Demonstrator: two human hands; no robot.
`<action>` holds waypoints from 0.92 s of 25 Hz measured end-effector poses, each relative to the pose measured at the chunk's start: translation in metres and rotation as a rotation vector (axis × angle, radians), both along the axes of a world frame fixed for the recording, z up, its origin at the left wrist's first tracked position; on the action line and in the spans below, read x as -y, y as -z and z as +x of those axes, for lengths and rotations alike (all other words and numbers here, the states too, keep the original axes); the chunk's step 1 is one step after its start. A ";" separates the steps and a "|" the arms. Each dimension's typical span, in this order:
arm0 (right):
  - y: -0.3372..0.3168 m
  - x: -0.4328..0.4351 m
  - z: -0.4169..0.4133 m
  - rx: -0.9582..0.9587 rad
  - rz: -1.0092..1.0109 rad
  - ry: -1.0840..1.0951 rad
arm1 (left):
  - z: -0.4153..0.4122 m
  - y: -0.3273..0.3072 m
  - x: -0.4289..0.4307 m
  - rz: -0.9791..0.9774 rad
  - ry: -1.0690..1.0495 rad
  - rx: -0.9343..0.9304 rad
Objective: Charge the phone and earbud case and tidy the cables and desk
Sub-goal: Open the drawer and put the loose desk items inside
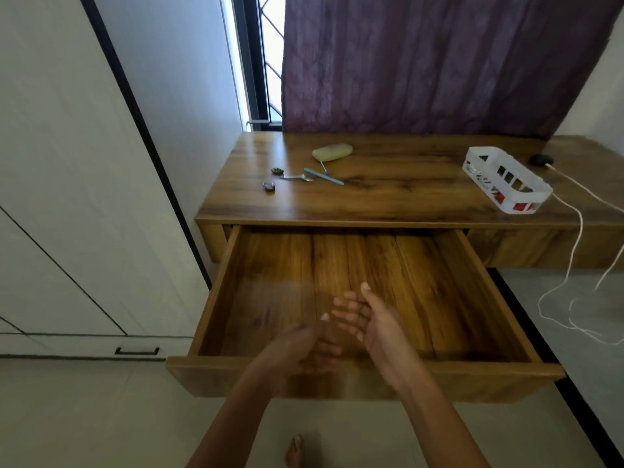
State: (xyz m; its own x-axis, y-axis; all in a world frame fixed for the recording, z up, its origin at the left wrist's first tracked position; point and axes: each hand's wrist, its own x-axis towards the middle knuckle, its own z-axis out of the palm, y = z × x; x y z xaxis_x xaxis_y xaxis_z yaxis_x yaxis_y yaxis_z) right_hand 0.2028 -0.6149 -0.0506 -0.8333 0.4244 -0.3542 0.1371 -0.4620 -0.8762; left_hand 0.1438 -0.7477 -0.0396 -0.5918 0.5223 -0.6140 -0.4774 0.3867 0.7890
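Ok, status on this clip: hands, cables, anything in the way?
Left hand and right hand open, empty, over the pulled-out drawer. White cable hangs loose off the desk. Nothing blocking; no phone in sight.

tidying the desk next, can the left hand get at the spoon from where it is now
Probably yes. The left hand hovers over the open drawer holding nothing, and the spoon lies uncovered on the left part of the desk top. The pulled-out drawer between them means a long forward reach.
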 end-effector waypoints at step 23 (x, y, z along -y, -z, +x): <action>0.045 -0.183 -0.418 0.416 1.653 -0.029 | -0.426 0.056 -0.131 -0.436 -0.192 -1.043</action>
